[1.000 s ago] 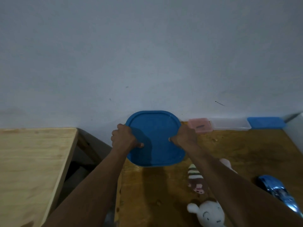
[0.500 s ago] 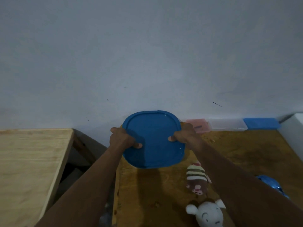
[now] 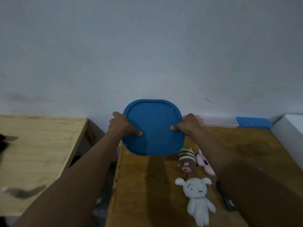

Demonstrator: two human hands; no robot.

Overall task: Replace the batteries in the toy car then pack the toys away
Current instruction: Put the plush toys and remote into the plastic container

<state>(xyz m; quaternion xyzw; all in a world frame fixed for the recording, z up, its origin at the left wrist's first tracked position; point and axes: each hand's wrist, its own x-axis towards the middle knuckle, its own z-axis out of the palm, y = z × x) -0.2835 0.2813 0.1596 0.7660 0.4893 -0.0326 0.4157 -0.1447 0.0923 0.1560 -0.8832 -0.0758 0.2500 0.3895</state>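
- The left hand and right hand grip opposite edges of the blue lid, thumbs on its face; it is held above the far-left part of the dark tabletop
- Just under its near edge lie a striped plush, a pink plush half hidden by the right forearm, and nearer, a white plush
- Against the wall sit a clear box and a blue box; their contents cannot be told
- A lighter tabletop stands to the left, apart

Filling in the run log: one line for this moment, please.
left hand: gripping blue lid | right hand: gripping lid | lid: tilted above table | plush toys: lying unpacked | toy car: not visible
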